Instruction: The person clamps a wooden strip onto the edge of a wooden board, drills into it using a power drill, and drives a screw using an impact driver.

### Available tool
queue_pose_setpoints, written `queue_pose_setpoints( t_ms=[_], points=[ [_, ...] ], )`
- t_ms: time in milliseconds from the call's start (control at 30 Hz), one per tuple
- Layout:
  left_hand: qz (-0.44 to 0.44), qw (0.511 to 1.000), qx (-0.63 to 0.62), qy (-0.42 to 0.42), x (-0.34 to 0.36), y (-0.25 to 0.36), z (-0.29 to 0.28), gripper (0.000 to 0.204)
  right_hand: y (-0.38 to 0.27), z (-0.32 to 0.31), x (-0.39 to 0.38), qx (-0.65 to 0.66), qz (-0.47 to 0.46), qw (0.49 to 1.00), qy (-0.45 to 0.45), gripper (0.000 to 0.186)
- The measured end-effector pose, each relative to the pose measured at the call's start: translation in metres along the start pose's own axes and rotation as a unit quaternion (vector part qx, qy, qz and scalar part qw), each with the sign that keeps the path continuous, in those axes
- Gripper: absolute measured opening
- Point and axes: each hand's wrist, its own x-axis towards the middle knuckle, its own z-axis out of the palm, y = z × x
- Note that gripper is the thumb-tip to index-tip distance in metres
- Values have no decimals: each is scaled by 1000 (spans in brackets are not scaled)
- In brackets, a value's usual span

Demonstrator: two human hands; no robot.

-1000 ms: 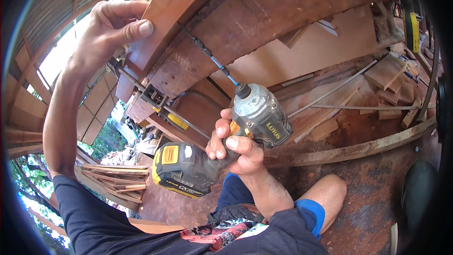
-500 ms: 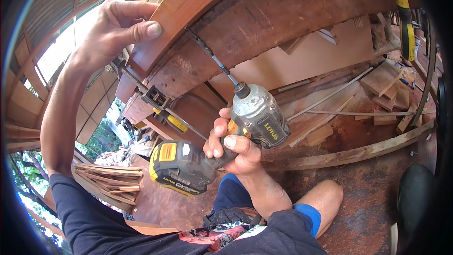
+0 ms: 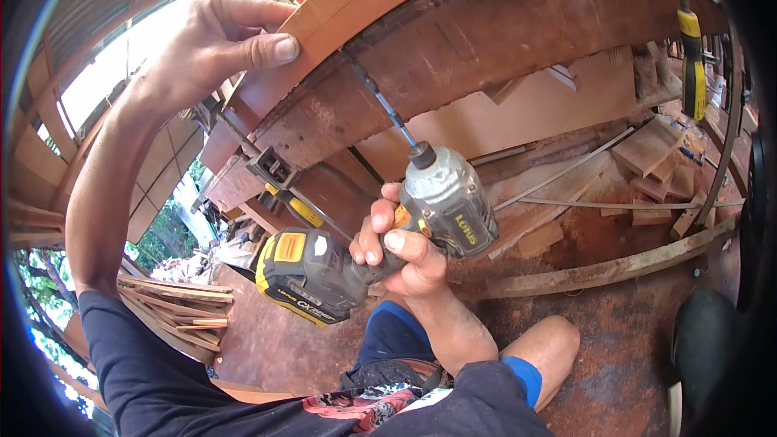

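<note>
My left hand point(image 3: 235, 40) grips the edge of a long, reddish-brown wooden board point(image 3: 348, 4), its thumb on the near face and its fingers reaching over the far side. In my right hand point(image 3: 401, 247) is a cordless impact driver point(image 3: 453, 202), grey and black with a yellow-trimmed battery. Its long bit point(image 3: 376, 97) points up and left, with the tip at the board's lower edge; whether it touches the wood I cannot tell. Below my left hand, a bar clamp point(image 3: 271, 168) with a yellow-and-black handle point(image 3: 306, 212) is fixed at the beam point(image 3: 486, 28) beneath the board.
Another yellow-and-black clamp handle point(image 3: 692, 65) hangs at the far right. Wood offcuts point(image 3: 647, 150) lie beyond a curved timber point(image 3: 607, 271) on the right. Stacked wood strips point(image 3: 178, 307) sit at lower left. A dark rounded object point(image 3: 704, 340) stands at the right edge.
My left hand has shifted slightly right along the board. The bit's tip has also moved a little right. The driver stays in my right hand, and the view has shifted slightly.
</note>
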Motion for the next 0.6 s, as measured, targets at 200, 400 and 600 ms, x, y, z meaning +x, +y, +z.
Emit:
queue_pose_setpoints(
  t_ms=[200, 400, 600],
  points=[
    [-1, 1000, -2, -7, -1, 4, -1, 52, 1, 1, 5, -40, 0, 999, 17, 53],
    [-32, 999, 9, -1, -10, 20, 12, 53, -4, -6, -5, -1, 15, 1000, -10, 53],
    [-21, 999, 40, 12, -9, 9, 6, 55, 1, -5, -1, 32, 14, 999, -35, 52]
  ],
)
